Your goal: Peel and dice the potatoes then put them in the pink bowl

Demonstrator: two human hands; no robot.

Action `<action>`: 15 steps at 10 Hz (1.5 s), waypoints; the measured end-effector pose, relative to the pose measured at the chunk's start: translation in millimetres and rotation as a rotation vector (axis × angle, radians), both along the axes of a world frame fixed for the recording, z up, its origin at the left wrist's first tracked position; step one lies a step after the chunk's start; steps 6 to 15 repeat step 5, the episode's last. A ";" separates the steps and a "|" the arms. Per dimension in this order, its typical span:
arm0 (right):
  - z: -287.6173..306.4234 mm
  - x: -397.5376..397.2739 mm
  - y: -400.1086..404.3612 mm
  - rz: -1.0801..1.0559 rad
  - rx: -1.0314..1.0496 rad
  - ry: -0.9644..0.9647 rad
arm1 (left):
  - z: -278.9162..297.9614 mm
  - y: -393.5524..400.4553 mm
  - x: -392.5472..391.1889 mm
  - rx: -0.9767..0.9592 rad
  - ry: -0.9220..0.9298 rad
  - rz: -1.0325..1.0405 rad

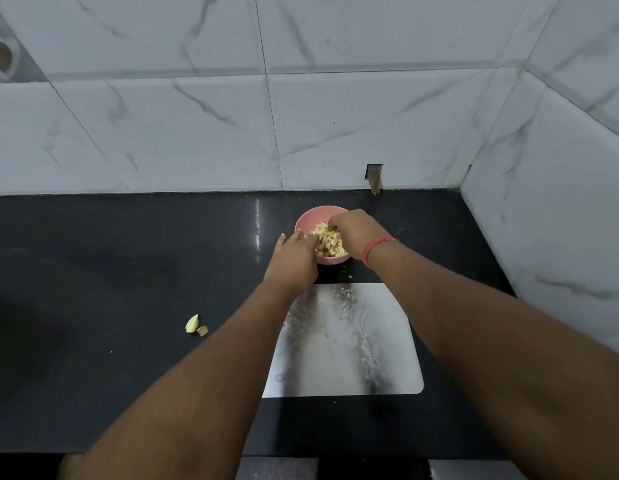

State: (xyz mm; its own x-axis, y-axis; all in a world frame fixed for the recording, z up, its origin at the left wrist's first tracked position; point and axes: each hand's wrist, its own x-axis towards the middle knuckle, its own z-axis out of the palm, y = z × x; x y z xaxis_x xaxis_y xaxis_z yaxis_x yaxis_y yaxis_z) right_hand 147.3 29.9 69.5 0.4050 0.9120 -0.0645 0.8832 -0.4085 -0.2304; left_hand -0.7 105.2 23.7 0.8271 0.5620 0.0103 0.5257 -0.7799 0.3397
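Note:
The pink bowl [310, 218] stands on the black counter near the tiled wall, heaped with diced potato [328, 242]. My left hand [294, 258] lies against the bowl's near-left side, fingers stretched toward the rim. My right hand [349, 230] hovers over the bowl's right half with curled fingers touching the pile; whether it holds pieces is hidden. A steel cutting board [346, 341] lies just in front of the bowl, wet and bare. No knife or peeler shows.
A potato scrap with a small brown bit [194, 324] lies on the black counter [110, 271] left of the board. Tiled walls close the back and right side. A red thread circles my right wrist [375, 249].

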 end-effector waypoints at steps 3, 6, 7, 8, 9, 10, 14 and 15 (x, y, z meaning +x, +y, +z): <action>7.2 -7.0 1.2 -0.040 0.008 -0.089 | 4.7 -10.7 -17.6 0.023 0.093 -0.061; 1.0 -13.2 -5.0 -0.148 0.000 -0.029 | 4.3 -13.4 -28.8 0.055 0.151 -0.067; 1.0 -13.2 -5.0 -0.148 0.000 -0.029 | 4.3 -13.4 -28.8 0.055 0.151 -0.067; 1.0 -13.2 -5.0 -0.148 0.000 -0.029 | 4.3 -13.4 -28.8 0.055 0.151 -0.067; 1.0 -13.2 -5.0 -0.148 0.000 -0.029 | 4.3 -13.4 -28.8 0.055 0.151 -0.067; 1.0 -13.2 -5.0 -0.148 0.000 -0.029 | 4.3 -13.4 -28.8 0.055 0.151 -0.067; 1.0 -13.2 -5.0 -0.148 0.000 -0.029 | 4.3 -13.4 -28.8 0.055 0.151 -0.067; 1.0 -13.2 -5.0 -0.148 0.000 -0.029 | 4.3 -13.4 -28.8 0.055 0.151 -0.067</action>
